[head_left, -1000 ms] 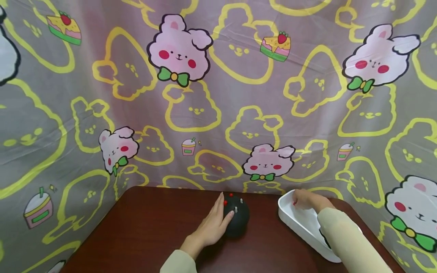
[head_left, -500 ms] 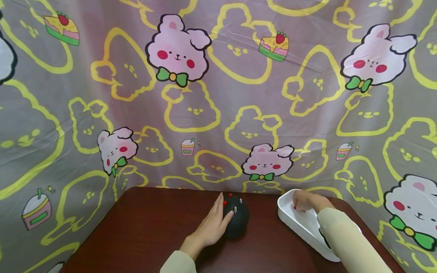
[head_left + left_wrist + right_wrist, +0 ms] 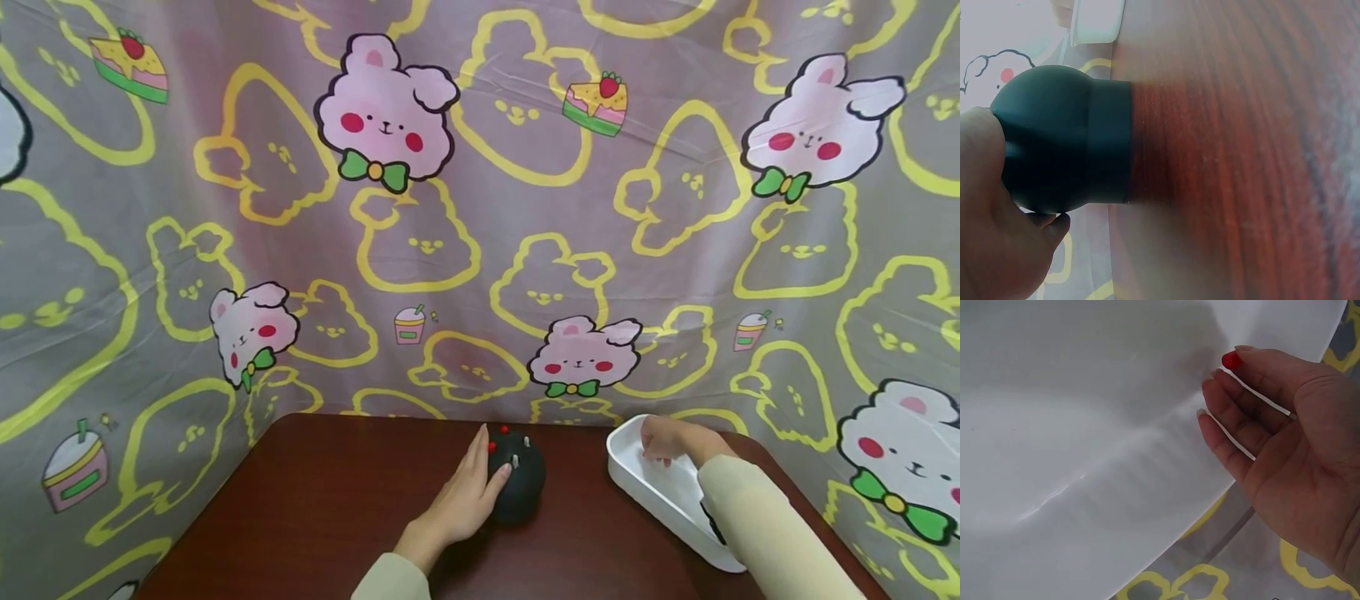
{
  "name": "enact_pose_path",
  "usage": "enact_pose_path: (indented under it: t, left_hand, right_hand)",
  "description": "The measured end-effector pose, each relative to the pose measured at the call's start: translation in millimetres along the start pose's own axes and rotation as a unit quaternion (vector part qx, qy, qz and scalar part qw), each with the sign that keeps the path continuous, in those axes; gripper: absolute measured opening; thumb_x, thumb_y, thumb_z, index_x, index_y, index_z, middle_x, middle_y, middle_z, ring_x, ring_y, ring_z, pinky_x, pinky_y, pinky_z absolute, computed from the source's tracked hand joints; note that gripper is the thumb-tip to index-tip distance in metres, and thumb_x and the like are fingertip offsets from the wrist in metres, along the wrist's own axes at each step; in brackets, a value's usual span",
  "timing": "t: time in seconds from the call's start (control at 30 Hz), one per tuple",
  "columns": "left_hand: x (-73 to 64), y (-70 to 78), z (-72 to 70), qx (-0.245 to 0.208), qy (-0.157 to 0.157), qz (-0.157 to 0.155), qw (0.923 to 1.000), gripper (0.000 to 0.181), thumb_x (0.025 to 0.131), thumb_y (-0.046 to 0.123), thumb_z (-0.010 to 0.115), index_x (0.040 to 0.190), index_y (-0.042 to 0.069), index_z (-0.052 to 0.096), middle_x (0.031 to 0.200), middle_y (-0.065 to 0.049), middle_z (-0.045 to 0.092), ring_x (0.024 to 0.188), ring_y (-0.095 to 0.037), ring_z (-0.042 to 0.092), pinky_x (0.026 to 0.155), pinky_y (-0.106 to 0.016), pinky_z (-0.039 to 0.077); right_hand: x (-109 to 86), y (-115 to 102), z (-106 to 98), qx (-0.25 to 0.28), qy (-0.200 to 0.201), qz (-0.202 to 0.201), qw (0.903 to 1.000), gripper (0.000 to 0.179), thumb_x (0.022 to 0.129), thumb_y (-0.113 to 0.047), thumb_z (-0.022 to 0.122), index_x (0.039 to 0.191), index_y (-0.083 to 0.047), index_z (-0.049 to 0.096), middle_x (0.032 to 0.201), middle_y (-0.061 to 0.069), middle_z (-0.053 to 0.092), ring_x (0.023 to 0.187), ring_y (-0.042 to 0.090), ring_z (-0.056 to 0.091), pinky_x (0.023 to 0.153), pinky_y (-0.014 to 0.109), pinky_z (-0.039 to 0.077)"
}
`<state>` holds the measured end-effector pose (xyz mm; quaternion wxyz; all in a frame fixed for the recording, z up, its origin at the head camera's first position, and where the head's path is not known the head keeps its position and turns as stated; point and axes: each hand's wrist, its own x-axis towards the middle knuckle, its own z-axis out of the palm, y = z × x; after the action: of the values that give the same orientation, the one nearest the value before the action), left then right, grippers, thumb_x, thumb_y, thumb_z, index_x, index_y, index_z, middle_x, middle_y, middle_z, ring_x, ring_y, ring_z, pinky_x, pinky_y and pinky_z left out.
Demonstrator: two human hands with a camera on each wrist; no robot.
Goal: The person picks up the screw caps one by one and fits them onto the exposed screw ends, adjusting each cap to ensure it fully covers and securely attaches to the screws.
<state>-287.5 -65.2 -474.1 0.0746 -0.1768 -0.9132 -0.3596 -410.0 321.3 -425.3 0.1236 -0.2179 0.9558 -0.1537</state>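
Note:
A black ball-shaped object on a short round base stands upright on the table. Two red-tipped bits and two silvery ones stick up from its top. My left hand holds its left side, fingers extended along it and thumb across the near side. Inside the white tray, my right hand pinches a small red peg-like piece between thumb and forefinger; its other fingers are bent. The head view hides that piece.
The long white tray stands at the right of the brown table. Something dark shows in it, partly behind my right sleeve. A patterned curtain hangs behind the table and along both sides.
My right hand stays within the tray and turns slightly; the red piece, visible earlier in the head view, is now hidden there. My left hand keeps its hold. The head view shifts slightly.

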Motion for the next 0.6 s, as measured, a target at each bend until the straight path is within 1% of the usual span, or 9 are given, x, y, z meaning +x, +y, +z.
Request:
enact_pose_path:
  t: [0.1, 0.27, 0.43, 0.6]
  left_hand:
    - [-0.2, 0.0, -0.2, -0.001, 0.001, 0.001, 1.0000, 0.085, 0.106, 0.062, 0.035, 0.166, 0.009, 0.006, 0.171, -0.013, 0.011, 0.155, -0.031, 0.021, 0.117, -0.056, 0.030]
    - [-0.1, -0.9, 0.5, -0.002, 0.004, 0.008, 1.0000, 0.084, 0.106, 0.061, 0.035, 0.165, 0.008, 0.007, 0.171, -0.015, 0.011, 0.154, -0.032, 0.021, 0.117, -0.056, 0.030]
    - [-0.5, -1.8, 1.8, -0.003, 0.006, 0.008, 0.9999, 0.084, 0.107, 0.060, 0.035, 0.165, 0.007, 0.007, 0.171, -0.016, 0.012, 0.154, -0.032, 0.022, 0.117, -0.056, 0.031]
    - [0.4, -1.7, 1.6, -0.002, 0.008, 0.009, 0.9999, 0.084, 0.106, 0.061, 0.035, 0.165, 0.009, 0.007, 0.171, -0.014, 0.012, 0.154, -0.032, 0.022, 0.117, -0.056, 0.031]
  right_hand:
    - [0.2, -2.5, -0.4, 0.001, 0.007, -0.007, 1.0000, 0.023, 0.088, 0.001, 0.072, 0.071, -0.007, 0.059, 0.064, 0.004, 0.063, 0.057, 0.024, 0.068, 0.054, 0.025, 0.050]
    - [-3.0, -10.1, 0.4, 0.010, 0.017, -0.016, 0.9997, 0.020, 0.086, 0.003, 0.073, 0.070, -0.003, 0.062, 0.064, 0.008, 0.067, 0.056, 0.026, 0.070, 0.054, 0.027, 0.054]
    - [-7.4, -16.4, -2.0, 0.011, 0.028, -0.023, 0.9993, 0.019, 0.084, 0.004, 0.075, 0.072, -0.004, 0.063, 0.064, 0.005, 0.066, 0.057, 0.025, 0.068, 0.053, 0.026, 0.052]
    - [-8.6, -15.0, -7.0, 0.001, 0.055, -0.068, 0.9962, 0.017, 0.079, 0.005, 0.078, 0.073, -0.006, 0.065, 0.066, -0.001, 0.064, 0.055, 0.014, 0.062, 0.053, 0.026, 0.049]
